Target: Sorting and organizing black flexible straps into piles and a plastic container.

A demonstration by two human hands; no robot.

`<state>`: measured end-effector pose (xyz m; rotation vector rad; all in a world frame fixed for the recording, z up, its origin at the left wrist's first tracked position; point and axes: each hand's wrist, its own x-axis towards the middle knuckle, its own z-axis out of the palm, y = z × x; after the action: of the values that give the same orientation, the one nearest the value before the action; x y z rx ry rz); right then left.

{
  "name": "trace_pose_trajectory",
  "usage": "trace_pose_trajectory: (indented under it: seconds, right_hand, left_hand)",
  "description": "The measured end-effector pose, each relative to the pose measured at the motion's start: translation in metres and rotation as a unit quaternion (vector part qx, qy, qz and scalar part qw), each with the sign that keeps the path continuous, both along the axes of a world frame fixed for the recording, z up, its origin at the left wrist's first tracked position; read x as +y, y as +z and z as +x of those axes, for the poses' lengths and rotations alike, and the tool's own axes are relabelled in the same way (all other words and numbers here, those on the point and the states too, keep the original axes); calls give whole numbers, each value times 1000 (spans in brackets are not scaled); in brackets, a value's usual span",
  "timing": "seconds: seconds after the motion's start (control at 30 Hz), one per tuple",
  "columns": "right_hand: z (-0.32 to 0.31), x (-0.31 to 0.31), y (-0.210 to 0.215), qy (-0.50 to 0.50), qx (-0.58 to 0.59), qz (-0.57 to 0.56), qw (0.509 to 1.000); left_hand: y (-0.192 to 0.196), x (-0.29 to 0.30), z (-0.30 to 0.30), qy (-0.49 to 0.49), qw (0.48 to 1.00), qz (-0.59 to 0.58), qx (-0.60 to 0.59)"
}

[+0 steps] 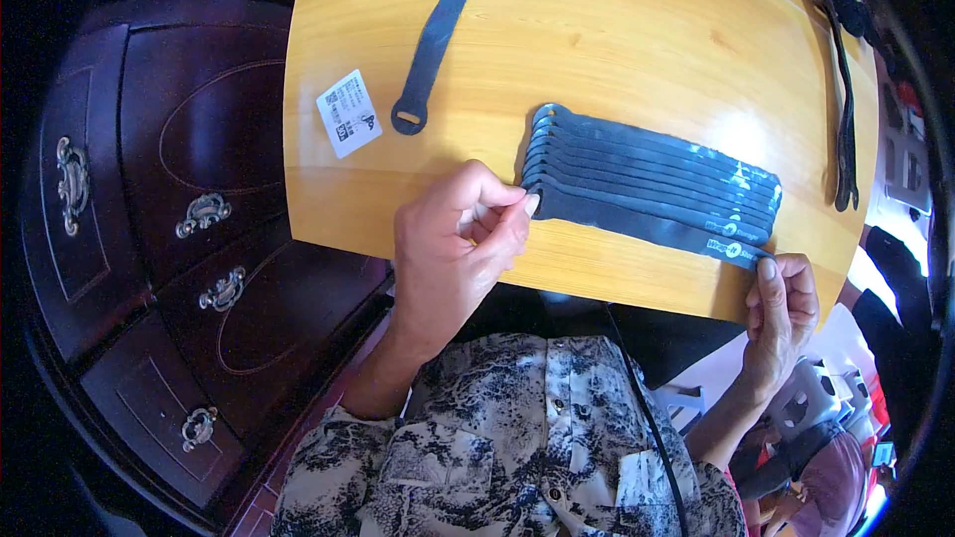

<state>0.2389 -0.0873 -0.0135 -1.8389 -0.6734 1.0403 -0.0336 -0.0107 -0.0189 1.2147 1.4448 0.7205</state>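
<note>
On one table (617, 20), two hands (453, 239) (781, 308) pinching one front strap (617, 219), one card (348, 114)

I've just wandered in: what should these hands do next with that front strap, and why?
Probably press the front strap flat, level with its neighbours, before letting go. The left hand pinches its looped end and the right hand its other end, while the other straps lie overlapped in a tidy row right behind it.
</note>
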Motion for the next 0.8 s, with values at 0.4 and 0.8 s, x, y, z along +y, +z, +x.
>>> trace_pose_trajectory:
  seconds: [0.4, 0.8]
  right_hand:
    - [0, -1, 0, 9, -8, 4, 1000]
    - [-3, 3, 5, -18, 46, -3, 999]
  left_hand:
    - [3, 2, 8, 15, 999, -15, 29]
    - [5, 0, 18, 53, 996, 2, 71]
